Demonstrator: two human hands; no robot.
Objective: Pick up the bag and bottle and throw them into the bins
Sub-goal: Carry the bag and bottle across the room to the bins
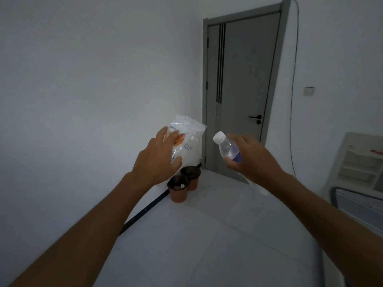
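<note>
Two bins (178,190) (191,177) stand touching on the floor (207,235) against the left wall (93,79) — door (242,90) behind, bag (186,141) above, bottle (227,147) to its right.

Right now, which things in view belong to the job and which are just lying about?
Job: clear plastic bag with orange print in left hand; clear plastic bottle with white cap in right hand; two orange bins with dark liners.

Lying about: grey door; white rack.

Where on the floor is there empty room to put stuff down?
The pale tiled floor is bare between the two arms, from the bins toward the camera. It is crowded only by the left wall, where two orange bins stand touching, near the door.
</note>
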